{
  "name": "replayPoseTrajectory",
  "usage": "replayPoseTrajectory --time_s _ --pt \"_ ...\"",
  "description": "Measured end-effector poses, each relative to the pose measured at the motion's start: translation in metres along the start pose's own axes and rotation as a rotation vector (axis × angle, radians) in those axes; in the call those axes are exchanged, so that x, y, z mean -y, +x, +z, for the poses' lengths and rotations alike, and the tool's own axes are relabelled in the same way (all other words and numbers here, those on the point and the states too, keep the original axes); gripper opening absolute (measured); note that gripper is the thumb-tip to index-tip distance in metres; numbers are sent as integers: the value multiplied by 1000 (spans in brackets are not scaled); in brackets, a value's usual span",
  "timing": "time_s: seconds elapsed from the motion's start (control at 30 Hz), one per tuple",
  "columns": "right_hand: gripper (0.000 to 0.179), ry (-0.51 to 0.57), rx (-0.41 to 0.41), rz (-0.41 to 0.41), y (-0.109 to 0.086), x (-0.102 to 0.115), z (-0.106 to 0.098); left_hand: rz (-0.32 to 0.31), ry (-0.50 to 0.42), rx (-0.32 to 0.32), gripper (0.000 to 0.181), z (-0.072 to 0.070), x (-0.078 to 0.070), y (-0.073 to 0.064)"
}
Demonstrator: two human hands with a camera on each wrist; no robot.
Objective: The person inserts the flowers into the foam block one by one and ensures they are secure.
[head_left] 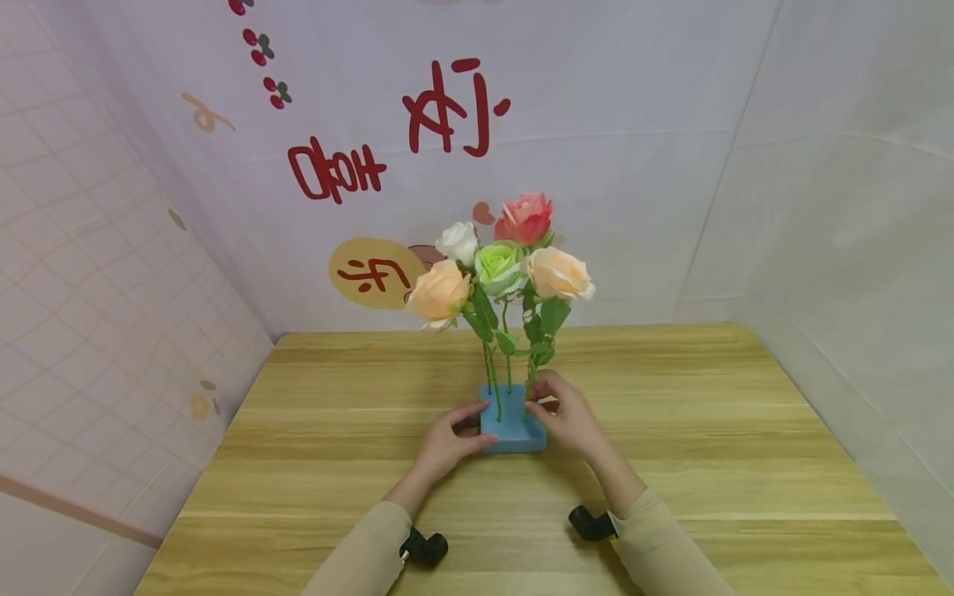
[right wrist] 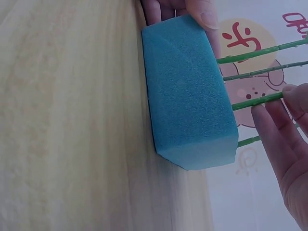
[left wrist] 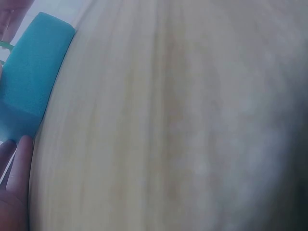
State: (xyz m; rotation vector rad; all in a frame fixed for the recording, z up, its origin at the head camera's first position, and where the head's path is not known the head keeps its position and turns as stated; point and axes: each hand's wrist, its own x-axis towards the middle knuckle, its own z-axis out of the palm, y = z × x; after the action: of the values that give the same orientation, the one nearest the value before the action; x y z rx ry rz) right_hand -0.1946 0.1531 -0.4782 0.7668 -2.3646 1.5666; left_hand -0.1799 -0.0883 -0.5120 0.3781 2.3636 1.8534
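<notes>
A blue foam block (head_left: pixel 514 439) stands on the table with several rose stems stuck upright in its top. My left hand (head_left: pixel 441 447) grips the block's left side, thumb at the front corner and fingers along the side. With thumb and fingers, my right hand (head_left: pixel 568 416) pinches a green stem (right wrist: pixel 257 101) just above the front right of the block. In the right wrist view, that stem meets the block's top. Above are a peach rose (head_left: pixel 561 275) at right, another peach rose (head_left: pixel 440 294) at left, a green rose (head_left: pixel 500 269), a white rose (head_left: pixel 457 243) and a red-pink rose (head_left: pixel 525 219).
The wood-grain table (head_left: pixel 335 397) spreads around the block. Behind it hangs a white printed cloth (head_left: pixel 633 165) with red characters, with more cloth at both sides. A black wrist device (head_left: pixel 425 548) sits at the left sleeve, another black device (head_left: pixel 591 523) at the right.
</notes>
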Motion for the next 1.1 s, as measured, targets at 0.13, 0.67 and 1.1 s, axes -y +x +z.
replayPoseTrajectory --time_s 0.13,0.67,1.1 --pt "27 -4 -4 -5 0 0 0 -14 3 3 57 0 5 1" --pt "23 -18 21 6 -1 -3 1 -13 -5 0 57 0 4 0" --pt "25 -30 -30 -71 -3 -7 4 16 -14 27 55 -4 -32 -12"
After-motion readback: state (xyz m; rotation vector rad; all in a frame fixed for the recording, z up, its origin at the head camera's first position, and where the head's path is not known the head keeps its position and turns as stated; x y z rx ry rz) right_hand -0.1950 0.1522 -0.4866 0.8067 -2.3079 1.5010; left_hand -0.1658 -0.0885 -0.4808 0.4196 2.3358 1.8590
